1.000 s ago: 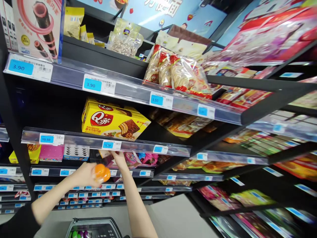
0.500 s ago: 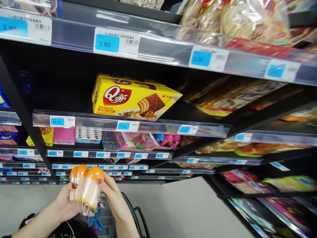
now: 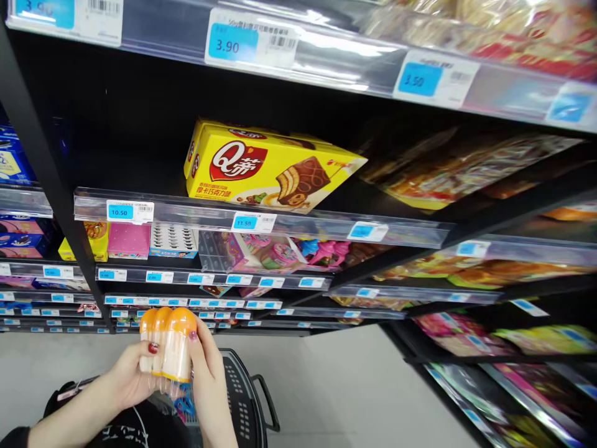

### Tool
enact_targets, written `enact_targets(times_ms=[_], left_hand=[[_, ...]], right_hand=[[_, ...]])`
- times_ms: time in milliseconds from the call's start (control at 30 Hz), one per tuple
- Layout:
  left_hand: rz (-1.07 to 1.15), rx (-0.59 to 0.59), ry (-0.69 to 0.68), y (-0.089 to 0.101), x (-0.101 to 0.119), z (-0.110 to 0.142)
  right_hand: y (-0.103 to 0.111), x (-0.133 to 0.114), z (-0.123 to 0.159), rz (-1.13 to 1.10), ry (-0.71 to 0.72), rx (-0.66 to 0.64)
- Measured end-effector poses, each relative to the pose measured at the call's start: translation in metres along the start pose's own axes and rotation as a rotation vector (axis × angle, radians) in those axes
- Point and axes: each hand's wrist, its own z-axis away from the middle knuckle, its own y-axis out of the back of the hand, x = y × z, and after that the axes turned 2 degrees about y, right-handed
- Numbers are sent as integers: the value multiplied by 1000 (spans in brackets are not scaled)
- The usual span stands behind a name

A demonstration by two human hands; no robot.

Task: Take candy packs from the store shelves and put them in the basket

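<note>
Between my two hands is a pack of clear plastic tubs with orange domed lids (image 3: 168,342), set side by side with pale contents, perhaps thin sticks. My left hand (image 3: 133,373) grips the pack from the left, its thumb lying across the front. On the other side my right hand (image 3: 208,373) closes on the right-hand tub, thumb near the orange lid. The fingers behind the pack are mostly hidden. Below it, partly covered by my right hand, is a dark shopping basket (image 3: 245,398) with a blue item (image 3: 185,401) in or over it.
Black store shelves (image 3: 140,118) with blue-and-white price tags rise in front. On one lies a yellow snack box (image 3: 275,165); pink and white boxes (image 3: 129,239) stand lower. Bagged snacks (image 3: 420,180) fill shelves at right. Grey floor (image 3: 345,379) shows below.
The view has shifted closer to the shelves. Both hands still hold the pack, which has turned more upright so the tubs face forward in a row. More of the basket shows.
</note>
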Motion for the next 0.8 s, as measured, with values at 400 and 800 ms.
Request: enact_targets(times_ms=[400, 800], left_hand=[[-136, 93, -131, -1, 13, 10], [-374, 357, -447, -9, 14, 18]], right_hand=[[21, 3, -8, -616, -353, 74], [-4, 5, 11, -459, -117, -56]])
